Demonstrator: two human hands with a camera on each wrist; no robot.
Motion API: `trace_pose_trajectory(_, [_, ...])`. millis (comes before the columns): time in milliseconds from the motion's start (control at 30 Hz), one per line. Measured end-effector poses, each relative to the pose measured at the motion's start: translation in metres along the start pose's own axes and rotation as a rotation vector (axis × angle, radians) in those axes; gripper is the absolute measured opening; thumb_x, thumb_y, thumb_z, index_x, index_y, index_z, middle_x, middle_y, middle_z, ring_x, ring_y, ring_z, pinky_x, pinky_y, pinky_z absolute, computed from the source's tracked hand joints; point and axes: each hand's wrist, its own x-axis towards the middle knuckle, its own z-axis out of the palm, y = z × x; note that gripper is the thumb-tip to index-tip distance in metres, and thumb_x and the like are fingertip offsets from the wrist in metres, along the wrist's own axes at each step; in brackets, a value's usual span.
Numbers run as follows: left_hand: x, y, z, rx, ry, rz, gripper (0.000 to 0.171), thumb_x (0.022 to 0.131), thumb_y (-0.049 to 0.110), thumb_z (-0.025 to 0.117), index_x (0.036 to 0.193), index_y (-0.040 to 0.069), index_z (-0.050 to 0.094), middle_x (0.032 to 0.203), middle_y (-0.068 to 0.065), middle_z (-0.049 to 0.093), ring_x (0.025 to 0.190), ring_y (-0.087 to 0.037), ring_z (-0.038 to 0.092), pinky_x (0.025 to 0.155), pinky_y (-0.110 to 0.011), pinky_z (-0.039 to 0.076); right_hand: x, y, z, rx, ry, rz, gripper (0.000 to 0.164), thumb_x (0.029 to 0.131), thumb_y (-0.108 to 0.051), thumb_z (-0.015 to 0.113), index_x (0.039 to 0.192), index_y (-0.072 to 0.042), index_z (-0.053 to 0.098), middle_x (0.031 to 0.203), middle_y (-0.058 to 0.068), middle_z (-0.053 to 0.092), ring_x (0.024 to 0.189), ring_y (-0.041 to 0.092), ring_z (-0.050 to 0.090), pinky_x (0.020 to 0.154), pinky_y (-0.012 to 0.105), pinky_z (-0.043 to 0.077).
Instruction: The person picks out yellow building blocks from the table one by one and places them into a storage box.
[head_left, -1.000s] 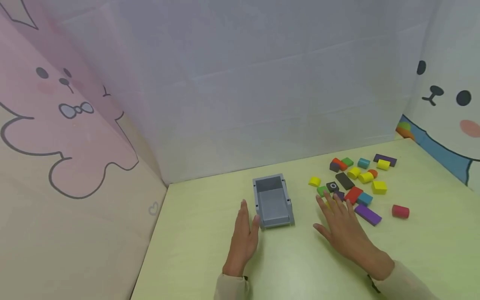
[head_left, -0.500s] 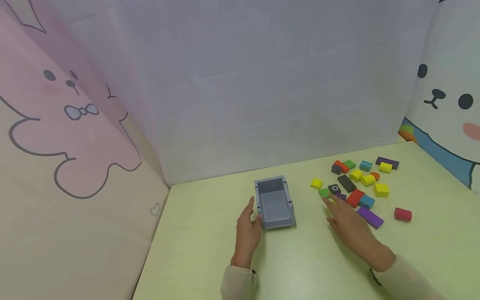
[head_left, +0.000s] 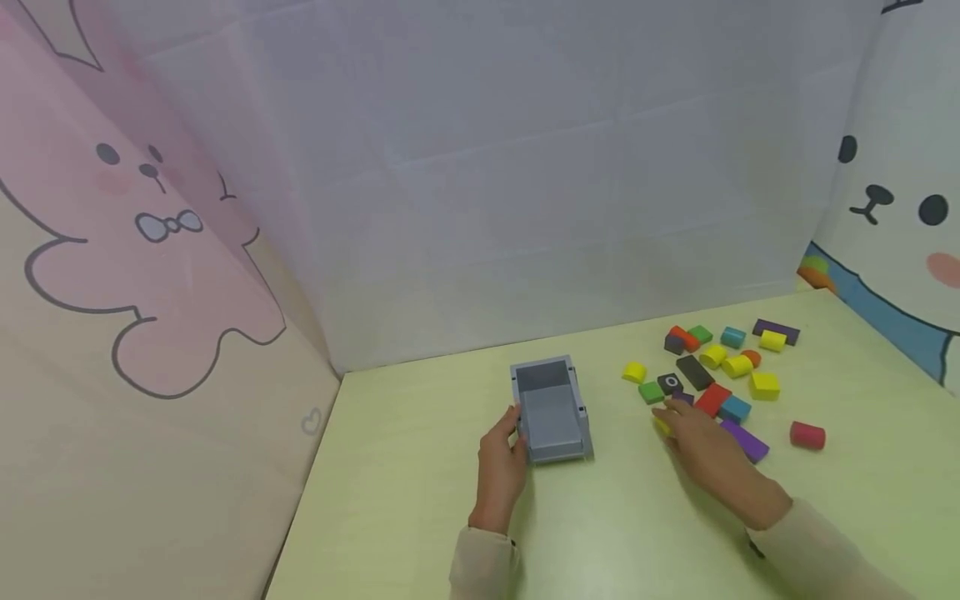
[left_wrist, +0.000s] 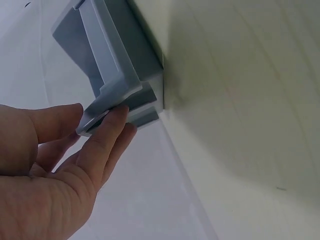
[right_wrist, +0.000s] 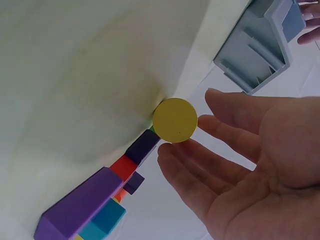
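The grey plastic bin stands upright on the table. My left hand pinches its left rim; in the left wrist view the thumb lies on one side of the lip and the fingers under the other. My right hand is over the near left side of a group of coloured blocks, its fingers reaching around a yellow cylinder. In the right wrist view some fingertips touch or nearly touch the cylinder, while the thumb is apart from it. From the head, the hand hides most of this cylinder.
Around the right hand lie a purple block, a red block, a green block, a black block with a white ring and several others. A red cylinder lies apart, to the right. A white cloth hangs behind the table.
My left hand has come from beside the bin to grip its rim. The right hand's fingers, spread before, have drawn together and lowered around the yellow cylinder. The view has shifted slightly.
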Motion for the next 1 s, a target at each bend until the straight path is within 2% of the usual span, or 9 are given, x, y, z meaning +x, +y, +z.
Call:
trace_pose_trajectory(300, [-0.001, -0.002, 0.000, 0.067, 0.027, -0.005, 0.043, 0.083, -0.007, 0.058, 0.124, 0.006, 0.053, 0.122, -0.009, 0.056, 0.100, -0.020, 0.056, 0.078, -0.036, 0.052, 0.005, 0.005, -0.002, 0.052, -0.029, -0.005, 0.033, 0.083, 0.002, 0.059, 0.115, 0.000, 0.054, 0.111, 0.020, 0.053, 0.102, 0.037, 0.051, 0.082, 0.052, 0.048])
trace_pose_trajectory(633, [0.002, -0.003, 0.001, 0.072, 0.009, -0.014, 0.046, 0.083, -0.006, 0.058, 0.125, 0.013, 0.053, 0.124, -0.006, 0.054, 0.102, -0.017, 0.054, 0.082, -0.037, 0.050, 0.012, 0.007, -0.002, 0.098, -0.034, 0.002, 0.027, 0.084, 0.004, 0.057, 0.110, 0.000, 0.055, 0.105, 0.016, 0.055, 0.098, 0.033, 0.052, 0.082, 0.051, 0.048])
trace_pose_trajectory(800, [0.003, -0.005, 0.002, 0.072, 0.002, -0.011, 0.045, 0.084, -0.005, 0.058, 0.126, 0.011, 0.052, 0.125, -0.005, 0.053, 0.103, -0.014, 0.053, 0.085, -0.036, 0.048, 0.014, 0.007, -0.002, 0.094, -0.031, -0.002, 0.028, 0.083, 0.004, 0.058, 0.110, 0.000, 0.055, 0.105, 0.015, 0.055, 0.097, 0.031, 0.052, 0.082, 0.049, 0.049])
trace_pose_trajectory(1000, [0.002, -0.005, 0.001, 0.089, 0.024, 0.003, 0.045, 0.083, -0.004, 0.059, 0.125, 0.012, 0.053, 0.123, -0.004, 0.054, 0.103, -0.013, 0.053, 0.087, -0.038, 0.047, 0.016, 0.004, 0.000, 0.094, -0.008, -0.025, 0.029, 0.081, 0.005, 0.060, 0.109, 0.000, 0.057, 0.103, 0.015, 0.056, 0.095, 0.030, 0.053, 0.079, 0.048, 0.050])
